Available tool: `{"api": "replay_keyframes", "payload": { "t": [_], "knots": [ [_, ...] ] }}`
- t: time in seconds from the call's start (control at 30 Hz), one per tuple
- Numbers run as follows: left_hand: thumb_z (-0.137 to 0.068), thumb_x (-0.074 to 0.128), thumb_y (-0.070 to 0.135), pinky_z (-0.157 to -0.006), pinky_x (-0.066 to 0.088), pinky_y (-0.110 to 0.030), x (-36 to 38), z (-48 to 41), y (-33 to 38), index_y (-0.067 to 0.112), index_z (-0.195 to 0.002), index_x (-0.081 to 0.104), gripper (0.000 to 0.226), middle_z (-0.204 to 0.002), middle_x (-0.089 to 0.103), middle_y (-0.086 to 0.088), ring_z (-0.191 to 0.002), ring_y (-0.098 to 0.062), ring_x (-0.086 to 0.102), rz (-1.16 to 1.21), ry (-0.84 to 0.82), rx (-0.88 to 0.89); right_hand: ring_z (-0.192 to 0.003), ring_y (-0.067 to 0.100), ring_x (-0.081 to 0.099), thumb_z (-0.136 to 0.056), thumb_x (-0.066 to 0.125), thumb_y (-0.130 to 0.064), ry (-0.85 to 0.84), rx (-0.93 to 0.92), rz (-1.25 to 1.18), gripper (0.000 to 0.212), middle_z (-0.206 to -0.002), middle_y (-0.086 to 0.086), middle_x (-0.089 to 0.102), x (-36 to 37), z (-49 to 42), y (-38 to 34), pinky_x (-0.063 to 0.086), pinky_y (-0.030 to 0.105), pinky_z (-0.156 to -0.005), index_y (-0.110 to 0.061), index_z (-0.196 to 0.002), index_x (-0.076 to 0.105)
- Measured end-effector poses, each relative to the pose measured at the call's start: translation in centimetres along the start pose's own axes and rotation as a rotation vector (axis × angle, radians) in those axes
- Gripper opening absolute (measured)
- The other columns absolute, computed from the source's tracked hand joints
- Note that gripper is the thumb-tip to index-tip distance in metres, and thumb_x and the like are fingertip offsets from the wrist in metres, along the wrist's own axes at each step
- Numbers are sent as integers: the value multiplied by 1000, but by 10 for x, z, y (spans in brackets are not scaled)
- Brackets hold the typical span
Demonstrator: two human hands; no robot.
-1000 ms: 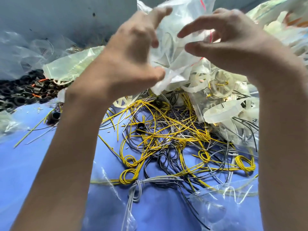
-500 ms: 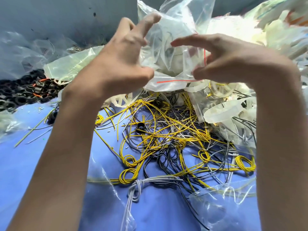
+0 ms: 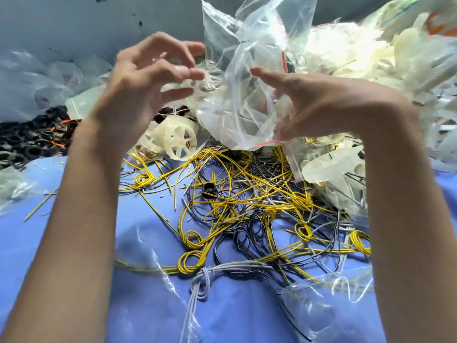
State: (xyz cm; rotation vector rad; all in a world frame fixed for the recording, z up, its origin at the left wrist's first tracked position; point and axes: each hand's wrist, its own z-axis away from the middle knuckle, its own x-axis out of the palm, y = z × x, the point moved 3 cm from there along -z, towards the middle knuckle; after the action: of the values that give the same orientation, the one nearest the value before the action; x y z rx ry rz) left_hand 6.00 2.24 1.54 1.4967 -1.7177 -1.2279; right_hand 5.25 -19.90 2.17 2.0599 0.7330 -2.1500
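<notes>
Person's got a clear zip bag (image 3: 244, 70) up in the air, right over the far edge of the wire tangle (image 3: 247, 206). The right hand (image 3: 329, 105) grips it low, thumb tucked under near the red zip strip. The left hand (image 3: 141, 87) hovers left of the bag with its fingers loosely curled. It's too blurry to tell if it's pinching anything. Looks like early days: there are whitish plastic bits inside the bag, nothing's visibly coming out of it, and the wires look untouched. A white plastic wheel (image 3: 180, 141) sits at the tangle's far-left edge.
</notes>
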Motion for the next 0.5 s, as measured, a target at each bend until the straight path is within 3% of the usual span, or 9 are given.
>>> {"api": "replay_keyframes", "payload": {
  "t": [0.03,0.1,0.2,0.3,0.4,0.5],
  "knots": [
    [-77,58,14,-77,49,-23,-4,-4,-14,29,-76,63,16,-107,66,6,-90,-5,64,-39,128,-39,-105,3,44,-77,72,-12,2,1,0,104,-151,-9,35,0,0,1,36,24,-86,-50,-147,5],
    [-85,57,11,-86,47,-28,-10,-10,-51,26,-93,61,18,-108,63,2,-98,-5,61,-398,272,-178,-102,1,43,-76,74,-12,-3,-2,-9,104,-149,-8,39,0,1,3,36,23,-85,-51,-146,7],
    [-85,63,18,-105,30,-34,-14,-3,-102,15,-129,52,45,-134,47,-15,-126,-31,40,-1005,85,-481,-102,5,46,-75,76,-18,-4,-17,8,105,-145,-7,44,2,1,3,33,22,-83,-52,-146,8],
    [-80,66,14,-93,36,-34,-13,1,-108,14,-124,56,45,-128,51,-16,-118,-34,46,-1046,101,-429,-126,11,42,-75,78,-24,-4,-39,16,104,-151,-10,36,3,1,0,28,20,-87,-53,-146,8],
    [-77,63,7,-71,35,-30,-13,3,-101,20,-108,63,33,-106,65,-16,-98,-35,57,-1055,176,-376,-133,12,37,-75,77,-30,5,-68,19,102,-152,-9,34,3,0,-4,29,23,-89,-52,-146,8],
    [-81,57,6,-72,39,-32,-16,4,-89,21,-109,64,33,-107,66,-18,-99,-37,58,-1078,224,-361,-133,11,37,-75,76,-34,24,-98,24,99,-152,-7,35,4,-2,-7,29,23,-92,-48,-147,10]
  ]
}}
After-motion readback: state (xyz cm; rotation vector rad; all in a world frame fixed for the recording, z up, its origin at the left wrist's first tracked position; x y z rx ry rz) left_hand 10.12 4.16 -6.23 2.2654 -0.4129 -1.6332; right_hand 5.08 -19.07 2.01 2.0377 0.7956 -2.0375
